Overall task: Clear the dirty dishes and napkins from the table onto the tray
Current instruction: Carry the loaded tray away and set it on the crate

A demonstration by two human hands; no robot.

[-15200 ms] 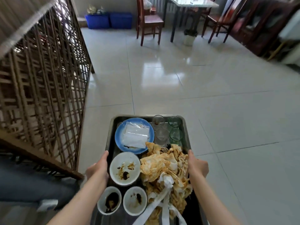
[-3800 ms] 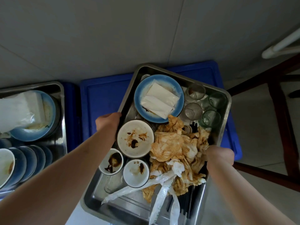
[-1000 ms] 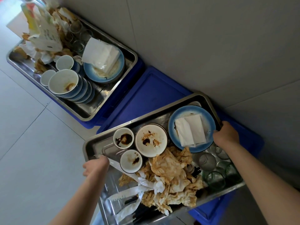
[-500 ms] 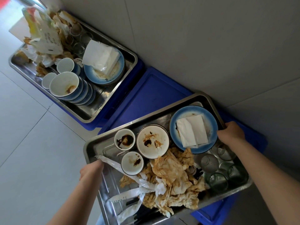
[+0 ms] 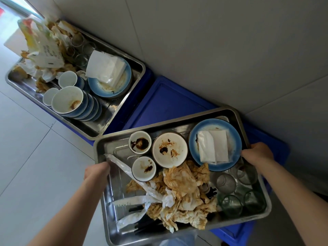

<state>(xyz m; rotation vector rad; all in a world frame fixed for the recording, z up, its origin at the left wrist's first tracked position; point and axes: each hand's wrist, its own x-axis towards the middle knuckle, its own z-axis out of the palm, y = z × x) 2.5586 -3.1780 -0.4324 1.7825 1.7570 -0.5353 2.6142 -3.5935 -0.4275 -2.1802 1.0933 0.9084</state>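
Left hand [image 5: 96,172] grips the steel tray [image 5: 113,226] at its left rim, right hand [image 5: 257,153] grips the right rim. Tray sits over a blue crate [image 5: 166,102] by the wall. On it: blue plate [image 5: 234,137], stained bowls [image 5: 169,150], soiled napkins [image 5: 179,192], glasses [image 5: 226,183]. Second loaded tray [image 5: 95,129] further left.

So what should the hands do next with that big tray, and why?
Probably lower the tray flat onto the blue bin lid. The left hand and right hand grip its opposite edges, it hangs partly past the lid, and it is loaded with glasses and stained napkins that could slide.
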